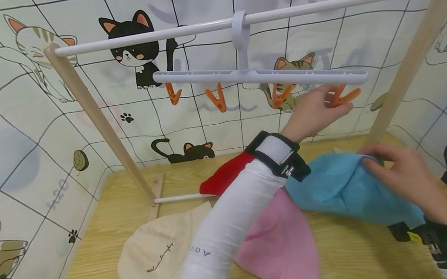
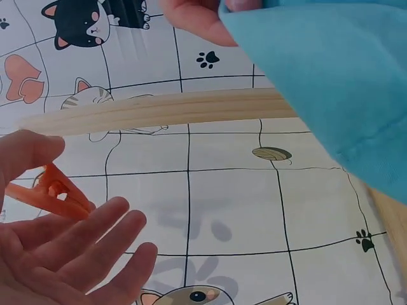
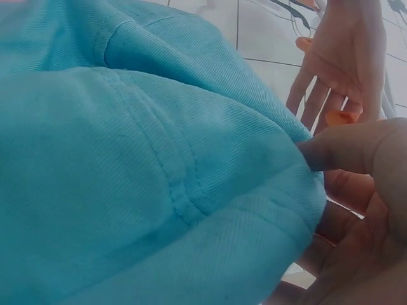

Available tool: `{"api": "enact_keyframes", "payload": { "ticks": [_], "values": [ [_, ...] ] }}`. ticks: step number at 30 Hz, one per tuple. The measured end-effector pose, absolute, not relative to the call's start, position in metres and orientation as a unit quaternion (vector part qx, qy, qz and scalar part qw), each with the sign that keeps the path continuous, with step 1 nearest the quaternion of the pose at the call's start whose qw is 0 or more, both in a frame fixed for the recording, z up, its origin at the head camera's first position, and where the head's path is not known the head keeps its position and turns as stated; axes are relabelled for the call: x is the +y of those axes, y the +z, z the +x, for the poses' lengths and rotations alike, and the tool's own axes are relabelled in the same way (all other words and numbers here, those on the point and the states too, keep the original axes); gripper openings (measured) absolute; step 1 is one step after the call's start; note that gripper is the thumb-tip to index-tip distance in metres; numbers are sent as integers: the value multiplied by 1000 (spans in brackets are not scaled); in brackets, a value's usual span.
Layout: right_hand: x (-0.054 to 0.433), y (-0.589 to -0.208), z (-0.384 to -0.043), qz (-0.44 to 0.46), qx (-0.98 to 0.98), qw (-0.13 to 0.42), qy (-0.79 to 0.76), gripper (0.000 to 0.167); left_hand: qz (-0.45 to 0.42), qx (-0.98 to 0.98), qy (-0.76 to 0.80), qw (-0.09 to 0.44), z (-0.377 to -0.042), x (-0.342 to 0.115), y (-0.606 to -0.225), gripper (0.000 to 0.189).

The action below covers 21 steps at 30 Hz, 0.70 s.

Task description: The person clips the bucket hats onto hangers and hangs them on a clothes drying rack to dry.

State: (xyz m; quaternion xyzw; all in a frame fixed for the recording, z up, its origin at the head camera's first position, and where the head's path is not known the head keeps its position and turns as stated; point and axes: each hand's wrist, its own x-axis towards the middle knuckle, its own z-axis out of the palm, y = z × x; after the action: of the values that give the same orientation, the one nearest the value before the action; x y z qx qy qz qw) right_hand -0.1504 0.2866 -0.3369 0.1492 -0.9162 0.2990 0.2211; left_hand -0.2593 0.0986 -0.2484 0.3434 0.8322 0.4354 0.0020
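Your left hand (image 1: 315,111) is pinching an orange clip (image 1: 349,96), upper right; your right hand (image 1: 404,176) is pinching the blue hat (image 1: 337,188), lower right. You're apparently readying the clip, calling for raising the hat.

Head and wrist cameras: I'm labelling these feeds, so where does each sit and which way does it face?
Head: on the head, facing forward and down at the hanger; left hand, right hand and white sleeves show.
Left wrist: worn there, facing the orange clip and cat-print wall; both hands show.
Right wrist: worn there, facing the blue hat; both hands show.
Both wrist views share the blue hat.
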Motion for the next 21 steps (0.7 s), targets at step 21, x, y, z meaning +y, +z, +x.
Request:
{"api": "enact_keyframes", "payload": {
  "ticks": [21],
  "values": [
    [283, -341, -151, 169, -910, 233, 297, 19, 391, 746, 539, 0, -269, 107, -242, 31]
  ]
}}
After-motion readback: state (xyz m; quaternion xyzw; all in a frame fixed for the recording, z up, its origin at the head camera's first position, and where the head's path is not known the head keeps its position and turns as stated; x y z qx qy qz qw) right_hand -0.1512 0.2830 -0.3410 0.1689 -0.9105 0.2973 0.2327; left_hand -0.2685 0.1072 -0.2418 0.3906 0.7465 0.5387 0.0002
